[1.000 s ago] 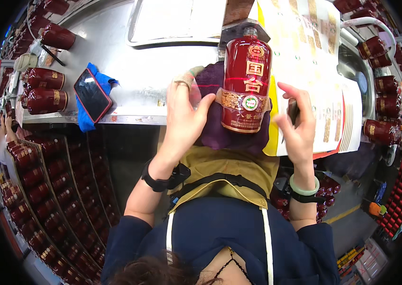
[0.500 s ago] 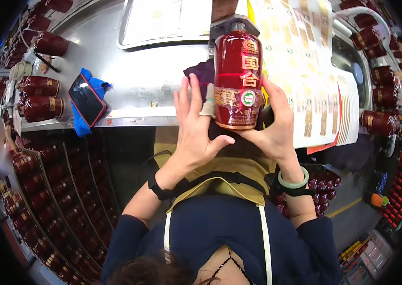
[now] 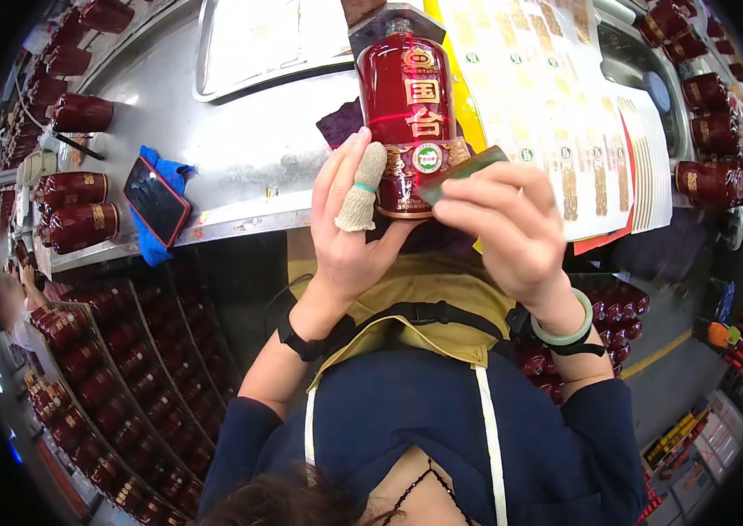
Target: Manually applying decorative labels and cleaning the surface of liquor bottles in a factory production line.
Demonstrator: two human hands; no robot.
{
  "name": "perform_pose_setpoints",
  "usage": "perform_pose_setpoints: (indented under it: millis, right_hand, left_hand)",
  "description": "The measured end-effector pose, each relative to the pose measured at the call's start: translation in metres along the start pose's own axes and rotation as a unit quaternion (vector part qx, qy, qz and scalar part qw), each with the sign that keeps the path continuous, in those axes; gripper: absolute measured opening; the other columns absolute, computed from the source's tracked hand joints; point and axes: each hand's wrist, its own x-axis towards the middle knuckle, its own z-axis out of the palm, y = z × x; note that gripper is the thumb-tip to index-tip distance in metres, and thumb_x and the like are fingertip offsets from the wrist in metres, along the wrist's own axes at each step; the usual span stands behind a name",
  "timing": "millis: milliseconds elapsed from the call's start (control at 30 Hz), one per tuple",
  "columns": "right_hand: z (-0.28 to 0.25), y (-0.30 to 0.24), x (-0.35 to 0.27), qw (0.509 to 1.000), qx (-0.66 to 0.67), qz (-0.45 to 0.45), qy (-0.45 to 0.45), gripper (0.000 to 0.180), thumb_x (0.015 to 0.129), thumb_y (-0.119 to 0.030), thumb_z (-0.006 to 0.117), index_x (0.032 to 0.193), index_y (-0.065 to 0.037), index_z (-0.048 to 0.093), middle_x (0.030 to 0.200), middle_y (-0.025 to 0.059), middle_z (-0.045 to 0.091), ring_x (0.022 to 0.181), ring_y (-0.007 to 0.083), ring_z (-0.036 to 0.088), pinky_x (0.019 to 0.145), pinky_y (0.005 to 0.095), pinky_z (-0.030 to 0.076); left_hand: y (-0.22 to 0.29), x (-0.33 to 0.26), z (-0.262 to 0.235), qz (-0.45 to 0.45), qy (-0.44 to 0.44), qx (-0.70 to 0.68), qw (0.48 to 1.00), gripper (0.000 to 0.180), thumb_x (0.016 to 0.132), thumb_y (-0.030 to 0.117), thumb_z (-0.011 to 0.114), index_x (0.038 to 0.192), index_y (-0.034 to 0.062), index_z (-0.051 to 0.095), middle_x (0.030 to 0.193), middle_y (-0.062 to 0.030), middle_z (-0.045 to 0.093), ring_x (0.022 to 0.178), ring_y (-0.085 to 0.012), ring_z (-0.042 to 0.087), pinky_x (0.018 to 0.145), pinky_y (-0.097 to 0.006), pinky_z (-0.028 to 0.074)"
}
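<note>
A dark red glass bottle [image 3: 405, 83] with gold lettering lies on a dark cloth [image 3: 339, 124] at the near edge of the bench, its neck pointing away from me. Around its lower part runs a brown-gold label with a round green-and-white sticker [image 3: 427, 159]. My left hand [image 3: 347, 241] holds the bottle's left side, thumb by the base; a knitted finger cover [image 3: 361, 193] is on one finger. Between the fingers of my right hand [image 3: 516, 230] is a flat dark green scraper [image 3: 479, 165], its edge at the right side of the label.
Sheets of gold labels [image 3: 556, 96] lie at the right. A phone [image 3: 157, 200] rests on a blue cloth [image 3: 154, 250] at the left. A white tray [image 3: 275, 39] stands farther back. Similar red bottles line both sides, with racks [image 3: 117, 377] of them at lower left.
My right hand has let go of the bottle's right side and now holds the green scraper at the label. My left hand has closed in against the bottle, which appears slightly farther left.
</note>
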Motion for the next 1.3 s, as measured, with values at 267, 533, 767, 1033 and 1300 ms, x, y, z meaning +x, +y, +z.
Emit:
perform_pose_setpoints:
  millis: [267,533,767,1033,1300]
  right_hand:
    - [-0.006,-0.011,-0.007,0.999,-0.009,-0.036,0.005,0.031,0.070,-0.013,0.075,0.100,-0.009,0.078,0.102,0.0022,0.074,0.089,0.0187,0.069,0.078,0.0349,0.053]
    - [0.009,-0.010,-0.015,0.922,0.226,0.273,0.155,0.028,0.092,0.005,0.073,0.118,0.002,0.064,0.105,0.0108,0.071,0.092,0.0163,0.069,0.080,0.0307,0.056]
    - [0.034,0.013,-0.008,0.869,0.241,0.398,0.165,0.027,0.098,-0.001,0.069,0.123,0.001,0.061,0.105,0.0075,0.068,0.091,0.0118,0.065,0.080,0.0264,0.054]
    - [0.014,0.026,-0.003,0.812,0.352,0.423,0.196,0.026,0.104,-0.006,0.061,0.128,0.003,0.061,0.100,0.0005,0.064,0.091,0.0051,0.057,0.082,0.0218,0.048]
    - [0.021,0.018,0.010,0.811,0.350,0.464,0.062,0.055,0.091,-0.029,0.084,0.130,0.000,0.059,0.085,-0.0069,0.046,0.078,0.0027,0.043,0.068,0.0197,0.038]
  left_hand:
    - [-0.001,-0.004,0.003,0.021,-0.005,0.004,1.000,0.075,0.071,0.006,0.087,0.138,-0.0108,0.056,0.145,-0.0259,0.057,0.131,-0.0434,0.056,0.110,-0.051,0.047]
    - [0.001,-0.011,0.003,0.057,0.002,0.081,0.995,0.063,0.075,0.006,0.083,0.136,0.0123,0.069,0.146,-0.0221,0.058,0.133,-0.0411,0.055,0.109,-0.047,0.047]
    - [-0.006,-0.023,-0.005,0.057,0.001,0.147,0.987,0.058,0.074,0.012,0.091,0.128,0.0040,0.073,0.148,-0.0239,0.057,0.135,-0.0434,0.053,0.109,-0.050,0.045]
    - [0.004,0.006,0.003,0.027,-0.028,0.067,0.997,0.088,0.067,0.014,0.094,0.143,-0.0069,0.055,0.149,-0.0244,0.055,0.133,-0.0395,0.055,0.115,-0.053,0.040]
    - [0.001,0.003,-0.002,-0.026,-0.023,0.032,0.999,0.082,0.074,0.010,0.089,0.146,-0.0081,0.052,0.147,-0.0253,0.055,0.136,-0.0409,0.055,0.115,-0.048,0.042]
